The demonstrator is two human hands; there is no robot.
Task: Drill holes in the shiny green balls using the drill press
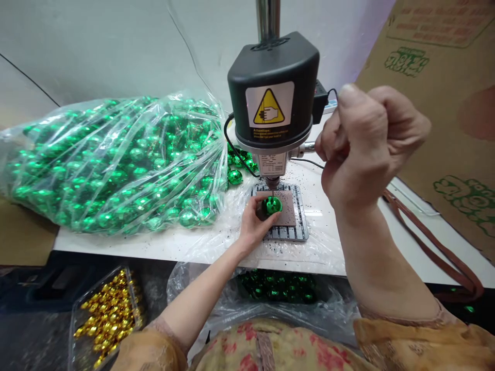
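Note:
My left hand (257,220) pinches a shiny green ball (273,205) between thumb and fingers, on a brown pad (288,215) over the slotted metal base (302,233). Directly above stands a small bench drill press (275,95) with a black motor housing and a yellow warning label. Its thin bit (273,191) points down at the top of the ball; whether it has entered cannot be made out. Raised at the right, my right hand (367,136) is closed round the drill press's feed lever (308,148), of which only a short metal length shows.
A clear plastic bag (116,165) full of green balls lies left of the drill press. Dark chips litter the white table (325,247). A cardboard box (433,103) stands at right, beside a brown strap (429,247). Below the table edge is a clear bin (133,293) of gold balls.

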